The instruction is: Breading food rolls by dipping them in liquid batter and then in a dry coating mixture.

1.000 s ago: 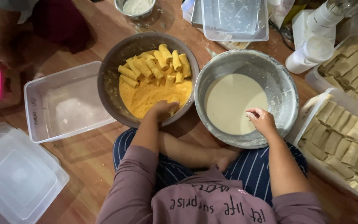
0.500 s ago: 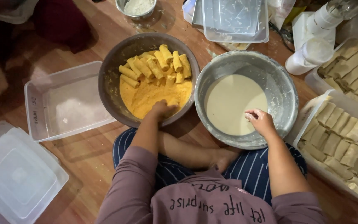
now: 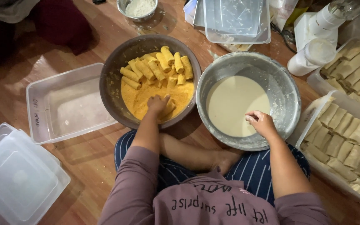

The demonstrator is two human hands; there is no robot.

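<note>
Two risks apply: left hand, fingers buried in orange crumbs of the dark round bowl, grip indeterminate, may crush a coated roll, while right hand, fingers loosely curled and empty, may drip pale batter over the grey metal bowl rim onto the wooden floor.

At your frame's left: empty clear container, stacked lids. Top: small flour bowl. Right: white squeeze bottle.
</note>
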